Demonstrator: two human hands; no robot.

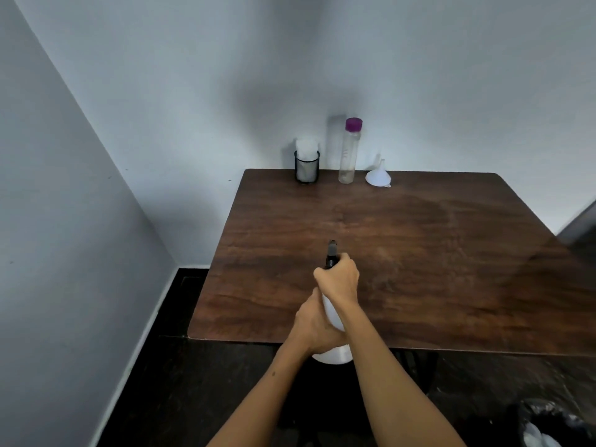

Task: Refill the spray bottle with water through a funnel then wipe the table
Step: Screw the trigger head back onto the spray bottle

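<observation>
I hold a white spray bottle [332, 312] with a black spray head above the near edge of the brown wooden table [419, 253]. My left hand [314, 324] grips the bottle's white body. My right hand [338, 277] grips the black spray head at the top, with the nozzle sticking out beyond my fingers. A white funnel [378, 175] lies mouth-down at the back of the table. To its left stands a tall clear water bottle [349, 153] with a purple cap.
A black mesh holder [306, 167] with white tissues stands at the table's back left, against the pale wall. The floor is dark. A bag with white contents [541, 427] lies on the floor at the lower right. A grey object [580, 227] shows at the right edge.
</observation>
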